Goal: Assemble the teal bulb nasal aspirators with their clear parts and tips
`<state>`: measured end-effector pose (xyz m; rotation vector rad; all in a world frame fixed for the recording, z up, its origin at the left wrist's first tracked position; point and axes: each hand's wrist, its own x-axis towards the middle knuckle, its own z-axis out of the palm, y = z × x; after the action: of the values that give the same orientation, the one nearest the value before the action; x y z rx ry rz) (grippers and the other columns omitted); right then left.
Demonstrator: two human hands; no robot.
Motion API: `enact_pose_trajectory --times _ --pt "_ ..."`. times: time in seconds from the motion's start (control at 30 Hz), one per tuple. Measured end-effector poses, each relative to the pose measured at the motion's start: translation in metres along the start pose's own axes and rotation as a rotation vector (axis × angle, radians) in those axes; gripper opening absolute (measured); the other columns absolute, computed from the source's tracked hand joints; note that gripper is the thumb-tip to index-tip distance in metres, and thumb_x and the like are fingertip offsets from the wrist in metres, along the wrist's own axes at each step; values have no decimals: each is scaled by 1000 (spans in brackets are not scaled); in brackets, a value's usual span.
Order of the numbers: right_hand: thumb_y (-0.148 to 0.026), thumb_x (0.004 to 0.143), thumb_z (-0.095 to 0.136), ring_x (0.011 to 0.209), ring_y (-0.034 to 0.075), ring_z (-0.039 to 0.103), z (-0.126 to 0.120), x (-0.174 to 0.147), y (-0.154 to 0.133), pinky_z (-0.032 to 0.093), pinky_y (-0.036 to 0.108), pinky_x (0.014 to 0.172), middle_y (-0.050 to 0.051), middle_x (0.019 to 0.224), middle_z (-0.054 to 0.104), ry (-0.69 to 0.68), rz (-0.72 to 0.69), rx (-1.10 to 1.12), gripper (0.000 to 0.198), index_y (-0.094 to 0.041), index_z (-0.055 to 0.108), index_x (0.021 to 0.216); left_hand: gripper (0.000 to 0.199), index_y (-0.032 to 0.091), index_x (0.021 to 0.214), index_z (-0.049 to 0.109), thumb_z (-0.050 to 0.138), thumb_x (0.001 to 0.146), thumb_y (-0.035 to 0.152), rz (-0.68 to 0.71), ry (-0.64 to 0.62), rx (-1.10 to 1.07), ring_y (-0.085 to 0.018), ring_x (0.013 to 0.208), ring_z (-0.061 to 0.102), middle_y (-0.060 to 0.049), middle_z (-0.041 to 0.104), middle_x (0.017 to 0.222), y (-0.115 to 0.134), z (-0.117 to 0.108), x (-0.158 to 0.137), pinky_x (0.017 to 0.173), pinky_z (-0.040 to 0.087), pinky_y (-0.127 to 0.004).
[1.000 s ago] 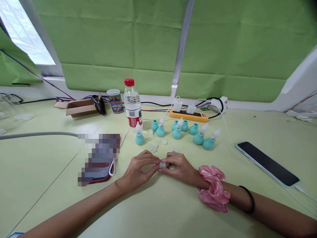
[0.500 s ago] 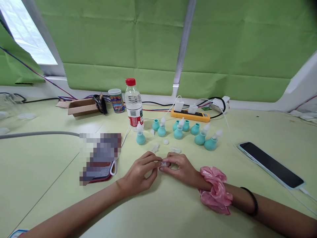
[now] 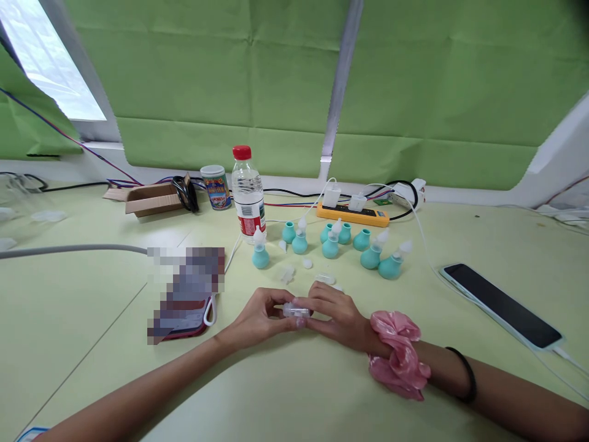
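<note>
Both hands meet low over the bench (image 3: 294, 393): the left hand (image 3: 260, 319) and the right hand (image 3: 335, 313) pinch a small clear plastic piece (image 3: 296, 310) between their fingertips, just above the surface. Beyond them stand teal bulbs (image 3: 390, 267), some with clear tips, with loose clear caps (image 3: 324, 279) nearer. A water bottle (image 3: 247, 193) stands behind, and a pink scrunchie (image 3: 398, 353) circles the right wrist.

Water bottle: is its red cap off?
No, the red cap sits on top of the water bottle, which stands upright behind the teal bulbs.
</note>
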<state>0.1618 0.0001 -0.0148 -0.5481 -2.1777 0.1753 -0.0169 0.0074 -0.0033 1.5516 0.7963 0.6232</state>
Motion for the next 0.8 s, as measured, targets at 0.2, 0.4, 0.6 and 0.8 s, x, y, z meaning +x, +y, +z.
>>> enact_pose_trajectory --times 0.2,0.4,0.6,0.8 --pt "-11 77 52 65 14 46 1 -2 -1 42 25 56 3 68 54 2 -9 14 31 -20 51 107 22 10 72 57 61 69 31 48 -8 87 -8 56 41 2 47 60 8 0 -3 51 32 -19" --pt "-11 77 52 65 14 47 1 -1 -1 42 25 55 3 68 55 5 2 27 31 -20 51 106 23 11 70 58 64 65 32 44 42 123 -10 58 43 2 50 60 7 -1 -3 54 35 -20" --pt "-13 77 53 64 14 46 2 -1 0 42 25 56 3 67 55 9 24 29 29 -21 52 105 27 10 82 61 64 66 32 18 -20 71 -10 61 45 0 53 65 5 -1 -1 56 37 -21" --pt "-17 75 55 65 14 45 -1 2 -2 43 26 57 3 68 53 -16 9 -18 31 -19 51 106 27 9 74 61 55 74 35 79 -7 182 -10 58 42 0 50 60 9 0 -5 52 34 -20"
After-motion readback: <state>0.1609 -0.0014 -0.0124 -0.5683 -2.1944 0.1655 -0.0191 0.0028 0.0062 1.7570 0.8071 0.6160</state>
